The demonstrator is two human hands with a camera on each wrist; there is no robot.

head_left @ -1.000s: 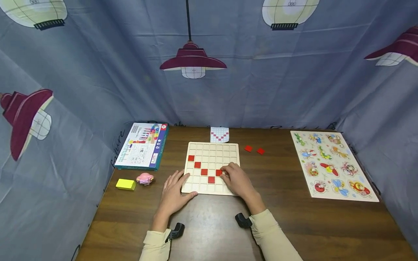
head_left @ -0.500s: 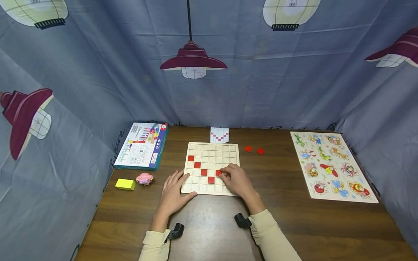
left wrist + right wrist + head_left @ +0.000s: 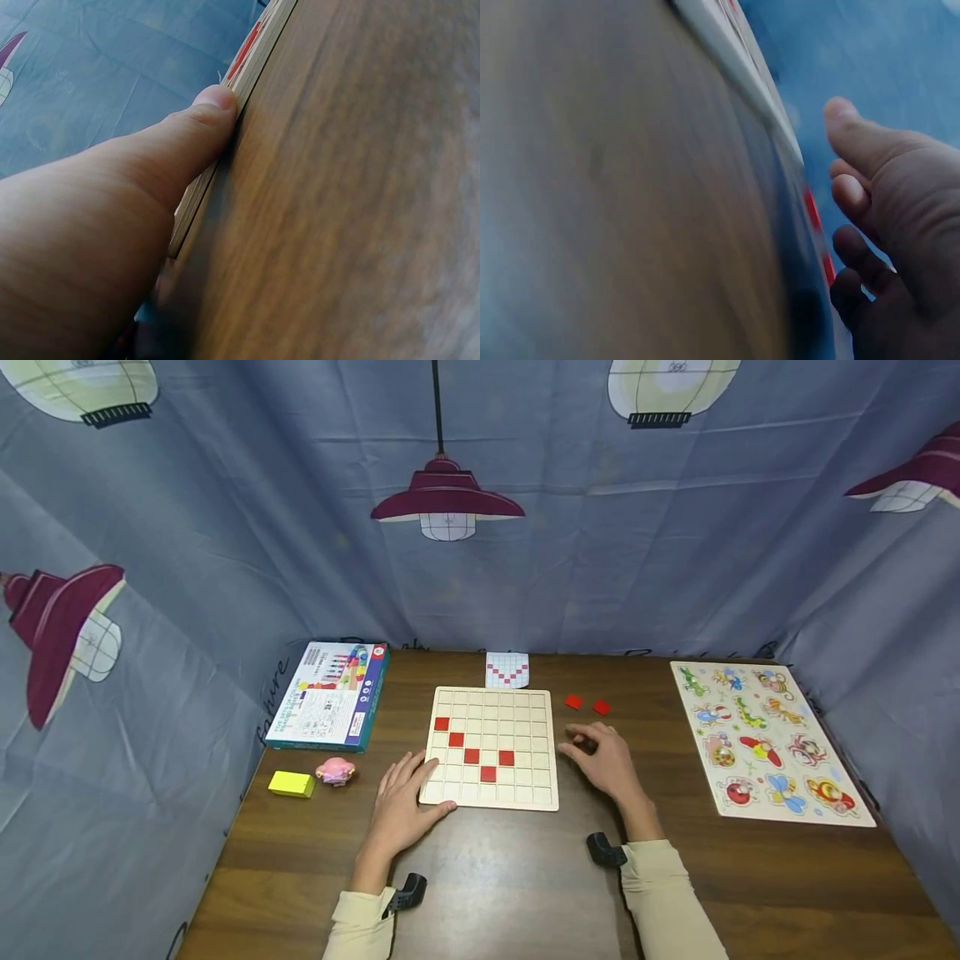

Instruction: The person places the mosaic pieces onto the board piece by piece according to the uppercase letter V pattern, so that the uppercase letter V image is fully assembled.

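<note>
A wooden grid board [image 3: 525, 714] lies mid-table with several red square tiles [image 3: 472, 756] set in a V-like run. My left hand [image 3: 401, 800] rests flat at the board's near left corner, thumb against its edge [image 3: 247, 71]. My right hand [image 3: 600, 758] hovers over the table just right of the board, fingers loosely curled and holding nothing. Two loose red tiles [image 3: 587, 704] lie beyond it. In the right wrist view the fingers [image 3: 862, 195] are spread near the red tiles [image 3: 817, 236].
A pattern card [image 3: 507, 669] lies behind the board. A colourful box [image 3: 330, 695] sits at the far left, with a yellow block [image 3: 291, 784] and pink toy [image 3: 334, 771] nearer. An animal puzzle board [image 3: 765, 735] lies at the right. Blue curtains enclose the table.
My right hand has left the red tile it was pressing on the board and moved right and away, toward the two loose tiles. The left hand has stayed put.
</note>
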